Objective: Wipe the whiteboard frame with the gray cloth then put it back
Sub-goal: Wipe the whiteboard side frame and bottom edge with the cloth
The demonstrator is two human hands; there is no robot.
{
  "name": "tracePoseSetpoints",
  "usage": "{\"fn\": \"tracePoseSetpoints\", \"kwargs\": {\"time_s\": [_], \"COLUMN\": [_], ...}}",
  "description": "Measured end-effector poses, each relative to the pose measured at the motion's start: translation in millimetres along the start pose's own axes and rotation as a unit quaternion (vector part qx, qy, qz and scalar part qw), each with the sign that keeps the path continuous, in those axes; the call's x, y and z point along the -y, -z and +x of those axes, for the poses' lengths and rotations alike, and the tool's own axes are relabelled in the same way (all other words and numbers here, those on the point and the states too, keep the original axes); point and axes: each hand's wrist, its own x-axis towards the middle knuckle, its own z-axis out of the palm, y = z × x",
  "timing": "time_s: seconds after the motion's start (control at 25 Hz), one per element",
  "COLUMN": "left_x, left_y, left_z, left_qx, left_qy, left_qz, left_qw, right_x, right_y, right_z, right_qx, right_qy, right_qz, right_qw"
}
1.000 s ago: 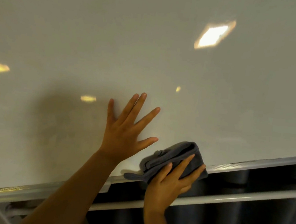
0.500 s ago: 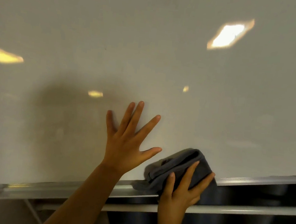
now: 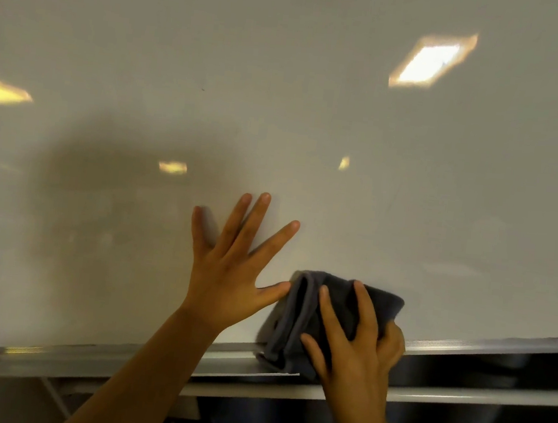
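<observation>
At lower centre-right, the right hand (image 3: pixel 356 350) presses the folded gray cloth (image 3: pixel 297 320) onto the whiteboard frame (image 3: pixel 110 359), fingers spread over it (folds run upright, across the rail). The left hand (image 3: pixel 229 275) lies flat on the whiteboard (image 3: pixel 283 91), fingers splayed.

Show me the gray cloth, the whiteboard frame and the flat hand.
gray cloth (image 3: pixel 297 316): head view, on its folded left side.
whiteboard frame (image 3: pixel 483 346): head view, bottom metal edge.
left hand (image 3: pixel 226 274): head view, back of hand.
</observation>
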Motion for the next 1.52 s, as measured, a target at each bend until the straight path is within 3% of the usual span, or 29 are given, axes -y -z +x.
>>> {"fn": "tracePoseSetpoints", "kwargs": {"time_s": [0.28,0.56,0.8,1.0,1.08,1.52], "left_x": [18.9,22.6,30.6,41.2,50.1,90.9], "left_y": [-2.6,-6.1,-5.8,-5.6,-4.9,-1.8], "left_z": [-8.8,-9.8,-5.2,-3.1,-3.0,-13.4], "left_qx": [-0.014,-0.021,-0.045,-0.068,-0.072,-0.089], "left_qy": [0.009,0.008,-0.027,-0.053,-0.053,-0.057], "left_qz": [0.007,0.006,-0.013,-0.009,-0.008,-0.003], "left_qw": [1.000,1.000,0.999,0.996,0.996,0.994], "right_x": [-7.3,-6.5,10.6,47.5,60.7,62.4], "right_y": [2.4,5.1,5.6,-7.1,-14.4,-25.6], "right_z": [7.2,4.2,34.8,47.7,50.5,52.0], "right_qx": [0.036,0.117,0.150,0.168,0.164,0.147], "right_qy": [0.147,0.287,0.462,0.554,0.577,0.592], "right_qz": [-0.021,-0.019,-0.037,-0.016,-0.042,-0.052], "right_qw": [0.988,0.951,0.873,0.815,0.799,0.791]}}
